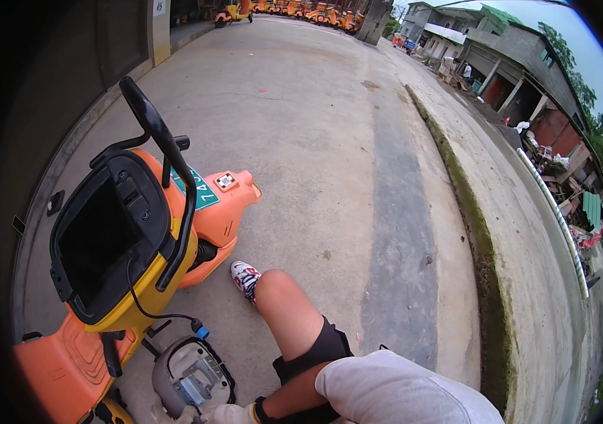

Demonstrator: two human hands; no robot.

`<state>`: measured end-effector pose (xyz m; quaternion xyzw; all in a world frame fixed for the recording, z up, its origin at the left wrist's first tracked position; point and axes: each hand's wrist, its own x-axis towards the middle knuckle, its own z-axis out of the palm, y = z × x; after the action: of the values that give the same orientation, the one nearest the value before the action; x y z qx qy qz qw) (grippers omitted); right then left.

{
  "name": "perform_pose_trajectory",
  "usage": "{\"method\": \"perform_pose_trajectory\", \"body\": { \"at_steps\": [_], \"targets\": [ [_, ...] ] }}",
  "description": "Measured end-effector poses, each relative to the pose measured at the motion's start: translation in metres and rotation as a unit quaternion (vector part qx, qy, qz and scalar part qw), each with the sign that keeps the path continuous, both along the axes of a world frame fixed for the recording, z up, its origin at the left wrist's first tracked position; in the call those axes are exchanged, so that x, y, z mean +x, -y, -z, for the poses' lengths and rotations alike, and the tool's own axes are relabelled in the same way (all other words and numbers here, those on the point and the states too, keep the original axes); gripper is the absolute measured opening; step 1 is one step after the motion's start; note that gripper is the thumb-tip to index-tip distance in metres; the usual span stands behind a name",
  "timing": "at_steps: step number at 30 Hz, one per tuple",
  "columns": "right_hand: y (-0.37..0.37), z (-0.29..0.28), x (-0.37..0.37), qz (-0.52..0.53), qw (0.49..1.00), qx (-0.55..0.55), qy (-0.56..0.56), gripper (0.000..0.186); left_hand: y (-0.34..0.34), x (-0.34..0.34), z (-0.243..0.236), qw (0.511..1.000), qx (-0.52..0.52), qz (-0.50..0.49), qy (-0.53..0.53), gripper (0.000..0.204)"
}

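One left hand (167,415), one right hand (234,415) at one grey casing (194,374), one scooter (147,291); cannot tell either grip

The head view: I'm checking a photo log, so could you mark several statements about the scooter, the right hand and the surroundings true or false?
1. The nearest scooter is orange and yellow. True.
2. Its black-rimmed compartment is closed by a lid. False: it stands open.
3. The right hand is near the rounded grey case. True.
4. The cable end has a red tip. False: its tip is blue.
5. More scooters stand in the distance. True.
6. The visible shoe is plain black. False: it is white with a coloured pattern.
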<state>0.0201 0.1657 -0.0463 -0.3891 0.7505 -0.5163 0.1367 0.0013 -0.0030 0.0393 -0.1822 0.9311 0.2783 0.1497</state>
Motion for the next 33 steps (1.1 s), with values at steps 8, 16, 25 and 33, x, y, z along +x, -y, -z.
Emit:
{"method": "perform_pose_trajectory", "body": {
  "at_steps": [8, 16, 25, 33],
  "targets": [
    [0.000, -0.001, -0.008, 0.016, 0.992, -0.022, -0.127, 0.022, -0.022, -0.009, -0.019, 0.997, 0.020, -0.058, 0.044, 0.090],
    [0.009, 0.013, -0.015, 0.025, 0.988, -0.115, -0.103, 0.019, -0.024, -0.011, -0.028, 0.998, 0.002, -0.040, 0.054, 0.087],
    [-0.001, -0.013, -0.036, 0.050, 0.994, -0.095, -0.003, 0.030, -0.017, -0.002, -0.012, 0.999, 0.001, -0.038, 0.006, 0.082],
    [-0.006, -0.007, -0.036, 0.029, 0.997, -0.065, -0.009, 0.031, -0.018, -0.004, -0.005, 0.998, 0.016, -0.063, -0.009, 0.079]
  ]
}}
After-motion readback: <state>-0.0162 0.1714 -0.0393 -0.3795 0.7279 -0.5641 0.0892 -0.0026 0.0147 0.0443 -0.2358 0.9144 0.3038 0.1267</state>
